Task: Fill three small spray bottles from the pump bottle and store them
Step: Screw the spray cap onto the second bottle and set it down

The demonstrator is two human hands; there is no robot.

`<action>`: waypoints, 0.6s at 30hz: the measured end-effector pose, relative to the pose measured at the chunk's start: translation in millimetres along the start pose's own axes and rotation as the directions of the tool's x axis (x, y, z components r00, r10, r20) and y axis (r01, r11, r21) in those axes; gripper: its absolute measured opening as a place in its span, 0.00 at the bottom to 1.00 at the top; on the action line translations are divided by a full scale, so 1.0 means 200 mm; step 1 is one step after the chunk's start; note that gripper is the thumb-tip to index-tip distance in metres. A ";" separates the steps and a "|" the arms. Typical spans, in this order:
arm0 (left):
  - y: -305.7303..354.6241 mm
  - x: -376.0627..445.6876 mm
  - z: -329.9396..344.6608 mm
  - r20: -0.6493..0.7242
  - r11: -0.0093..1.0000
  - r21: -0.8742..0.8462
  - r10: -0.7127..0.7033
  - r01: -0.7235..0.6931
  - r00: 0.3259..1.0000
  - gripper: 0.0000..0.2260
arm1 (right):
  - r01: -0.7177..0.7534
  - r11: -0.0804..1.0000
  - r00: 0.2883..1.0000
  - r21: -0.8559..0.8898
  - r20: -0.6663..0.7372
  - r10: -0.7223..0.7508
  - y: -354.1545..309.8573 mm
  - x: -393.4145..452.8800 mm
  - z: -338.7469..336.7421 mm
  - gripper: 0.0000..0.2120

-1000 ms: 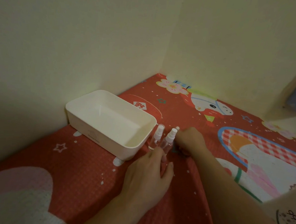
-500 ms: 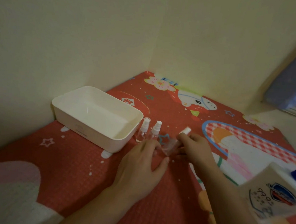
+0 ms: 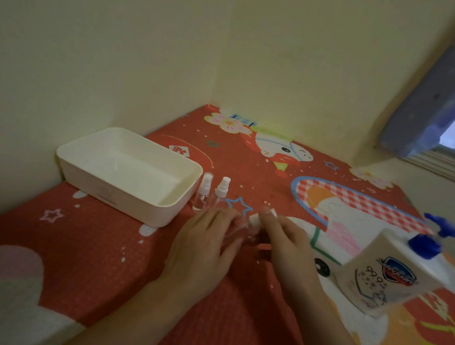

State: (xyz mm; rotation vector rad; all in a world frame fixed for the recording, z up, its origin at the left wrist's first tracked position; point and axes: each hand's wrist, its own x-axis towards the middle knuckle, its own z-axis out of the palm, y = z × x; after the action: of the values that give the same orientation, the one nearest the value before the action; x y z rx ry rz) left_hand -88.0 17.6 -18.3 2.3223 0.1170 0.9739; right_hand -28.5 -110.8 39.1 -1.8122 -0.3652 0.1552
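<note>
Your left hand and right hand close together around a third spray bottle, clear plastic, tilted between them; your right fingertips sit at its white cap, though exactly how firmly each hand grips I cannot tell. You look to be opening it for filling, so the next move likely calls for twisting the cap off. Two more slim clear spray bottles stand upright just beside the smooth white rectangular bin. The blue-topped pump bottle waits near your right on the red patterned mat.
</note>
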 end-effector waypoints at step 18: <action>-0.05 0.02 -0.02 -0.011 0.984 0.048 0.171 -0.171 0.985 0.12 | 0.188 0.936 0.972 -0.298 0.194 -0.133 -0.02 0.04 -0.12 0.03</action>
State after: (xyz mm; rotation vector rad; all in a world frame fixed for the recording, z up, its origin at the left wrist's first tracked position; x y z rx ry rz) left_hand -86.4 28.1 -19.0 2.3989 -0.0558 1.0830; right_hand -15.6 -129.3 50.4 -2.0787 -0.6917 0.1448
